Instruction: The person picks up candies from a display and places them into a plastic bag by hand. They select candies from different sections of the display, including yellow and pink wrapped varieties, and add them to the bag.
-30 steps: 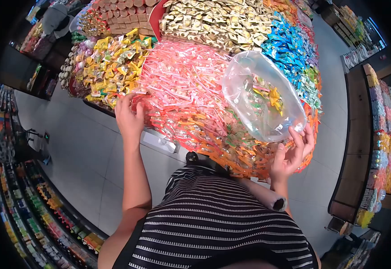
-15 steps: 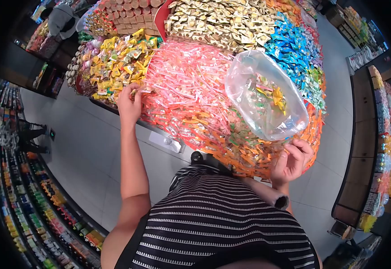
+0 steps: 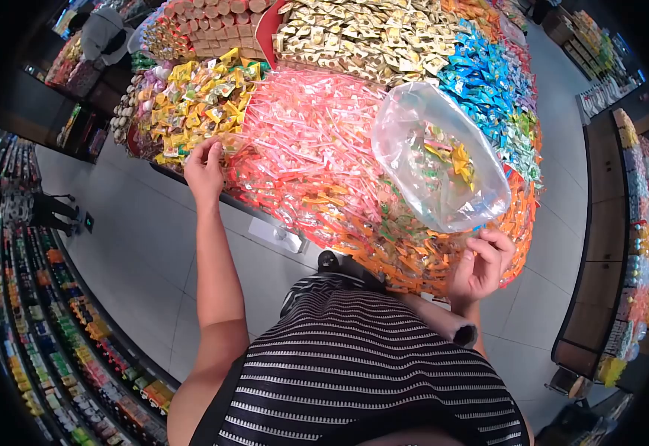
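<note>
My left hand [image 3: 204,175] is at the left front edge of the candy display, thumb and fingers pinched together. Whatever they hold is too small to make out; a clear wrapper shows beside the fingertips. Yellow-wrapped candies [image 3: 194,104] lie just beyond, and pink-wrapped candies [image 3: 309,123] to the right. My right hand [image 3: 483,264] has curled fingers at the near rim of a clear plastic bag [image 3: 406,160] and appears to grip it. The bag's mouth is open, and a few yellow and green wrapped candies [image 3: 460,163] lie inside. Orange-wrapped candies [image 3: 413,267] are beneath the right hand.
Gold-wrapped candies [image 3: 369,41] and blue-wrapped candies [image 3: 480,82] fill the far sections. Stocked shelves [image 3: 64,334] curve along the left, with a person [image 3: 38,210] beside them. Another person [image 3: 101,37] is at the back left. A wooden cabinet [image 3: 599,223] stands on the right.
My left hand has drawn slightly left and down, away from the yellow candies' edge. The right hand and the bag have barely moved. The person at the left has shifted slightly.
</note>
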`<move>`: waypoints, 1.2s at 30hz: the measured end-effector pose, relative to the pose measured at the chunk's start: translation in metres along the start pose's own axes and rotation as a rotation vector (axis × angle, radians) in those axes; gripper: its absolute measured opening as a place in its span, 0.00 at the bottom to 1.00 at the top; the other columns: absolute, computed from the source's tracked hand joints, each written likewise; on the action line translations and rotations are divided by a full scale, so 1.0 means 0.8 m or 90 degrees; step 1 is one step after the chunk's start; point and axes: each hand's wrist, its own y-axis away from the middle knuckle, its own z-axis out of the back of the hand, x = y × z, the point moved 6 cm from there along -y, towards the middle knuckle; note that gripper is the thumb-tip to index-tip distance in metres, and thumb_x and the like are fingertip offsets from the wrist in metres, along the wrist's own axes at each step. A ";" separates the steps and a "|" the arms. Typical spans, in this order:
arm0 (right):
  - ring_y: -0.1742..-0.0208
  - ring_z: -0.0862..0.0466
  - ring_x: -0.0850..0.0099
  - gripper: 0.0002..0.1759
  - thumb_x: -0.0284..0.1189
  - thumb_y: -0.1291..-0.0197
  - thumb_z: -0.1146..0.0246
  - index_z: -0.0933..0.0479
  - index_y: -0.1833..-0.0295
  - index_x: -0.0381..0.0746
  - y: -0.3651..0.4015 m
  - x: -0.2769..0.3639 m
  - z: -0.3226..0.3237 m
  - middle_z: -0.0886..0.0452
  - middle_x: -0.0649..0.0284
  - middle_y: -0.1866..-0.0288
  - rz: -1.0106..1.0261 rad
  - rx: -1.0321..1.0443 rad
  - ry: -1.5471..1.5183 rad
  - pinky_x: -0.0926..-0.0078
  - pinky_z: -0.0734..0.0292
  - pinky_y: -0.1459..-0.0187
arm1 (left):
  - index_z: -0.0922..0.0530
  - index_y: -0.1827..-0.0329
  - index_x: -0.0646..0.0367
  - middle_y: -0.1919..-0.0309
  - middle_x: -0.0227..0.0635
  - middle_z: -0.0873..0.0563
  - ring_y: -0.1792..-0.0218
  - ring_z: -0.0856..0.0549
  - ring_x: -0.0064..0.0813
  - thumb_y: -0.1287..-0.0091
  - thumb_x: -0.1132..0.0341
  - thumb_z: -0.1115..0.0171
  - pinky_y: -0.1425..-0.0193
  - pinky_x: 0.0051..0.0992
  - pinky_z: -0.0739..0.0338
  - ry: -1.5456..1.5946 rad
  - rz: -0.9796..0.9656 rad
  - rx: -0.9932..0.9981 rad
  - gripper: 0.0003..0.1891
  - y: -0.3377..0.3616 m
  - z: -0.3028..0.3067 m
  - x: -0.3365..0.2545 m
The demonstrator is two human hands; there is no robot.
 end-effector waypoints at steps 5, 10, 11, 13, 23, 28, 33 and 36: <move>0.54 0.25 0.65 0.12 0.14 0.50 0.42 0.20 0.58 0.34 -0.005 0.006 -0.004 0.27 0.53 0.53 0.028 0.013 -0.006 0.71 0.27 0.50 | 0.18 0.48 0.68 0.59 0.33 0.13 0.60 0.16 0.17 0.27 0.69 0.39 0.54 0.18 0.22 0.106 -0.023 -0.041 0.11 0.007 0.020 -0.021; 0.62 0.21 0.63 0.14 0.14 0.53 0.41 0.20 0.58 0.32 -0.014 0.014 -0.009 0.22 0.54 0.61 0.085 0.047 -0.016 0.69 0.24 0.59 | 0.20 0.48 0.66 0.57 0.34 0.13 0.62 0.16 0.17 0.26 0.70 0.39 0.56 0.18 0.22 0.188 -0.050 -0.013 0.10 0.037 0.015 -0.089; 0.63 0.20 0.63 0.15 0.13 0.53 0.41 0.20 0.57 0.31 -0.013 0.015 -0.012 0.21 0.54 0.62 0.102 0.062 -0.052 0.69 0.24 0.61 | 0.20 0.48 0.66 0.57 0.34 0.13 0.62 0.16 0.17 0.26 0.70 0.39 0.56 0.18 0.22 0.194 -0.049 -0.008 0.10 0.046 0.008 -0.101; 0.65 0.20 0.64 0.15 0.13 0.54 0.40 0.20 0.56 0.30 -0.008 0.015 -0.015 0.21 0.54 0.63 0.081 0.081 -0.056 0.70 0.24 0.64 | 0.20 0.48 0.66 0.58 0.34 0.13 0.67 0.17 0.17 0.27 0.71 0.39 0.61 0.17 0.22 0.275 -0.047 0.103 0.09 0.066 -0.020 -0.132; 0.65 0.25 0.69 0.29 0.16 0.56 0.33 0.23 0.42 0.32 -0.003 -0.005 -0.009 0.27 0.59 0.64 -0.067 0.117 -0.016 0.74 0.26 0.61 | 0.18 0.56 0.64 0.57 0.40 0.16 0.58 0.13 0.30 0.36 0.80 0.36 0.55 0.26 0.17 0.236 -0.296 0.407 0.07 0.177 -0.168 -0.299; 0.54 0.29 0.68 0.35 0.17 0.55 0.30 0.25 0.36 0.38 -0.014 0.002 -0.016 0.33 0.56 0.49 -0.126 0.109 0.091 0.72 0.29 0.49 | 0.18 0.55 0.63 0.56 0.43 0.17 0.56 0.14 0.42 0.38 0.79 0.36 0.53 0.32 0.18 0.131 -0.410 0.385 0.09 0.195 -0.250 -0.319; 0.49 0.28 0.65 0.36 0.17 0.53 0.31 0.27 0.33 0.38 -0.018 -0.006 -0.012 0.34 0.53 0.43 -0.155 0.111 0.113 0.70 0.28 0.45 | 0.21 0.48 0.65 0.51 0.50 0.19 0.50 0.17 0.50 0.36 0.76 0.36 0.47 0.39 0.21 0.002 -0.360 0.429 0.14 0.191 -0.297 -0.312; 0.46 0.28 0.62 0.36 0.16 0.52 0.31 0.28 0.33 0.37 -0.017 -0.010 -0.014 0.34 0.50 0.40 -0.164 0.137 0.090 0.69 0.26 0.47 | 0.26 0.44 0.70 0.49 0.56 0.22 0.48 0.19 0.55 0.33 0.70 0.38 0.44 0.43 0.23 -0.133 -0.345 0.507 0.17 0.194 -0.309 -0.299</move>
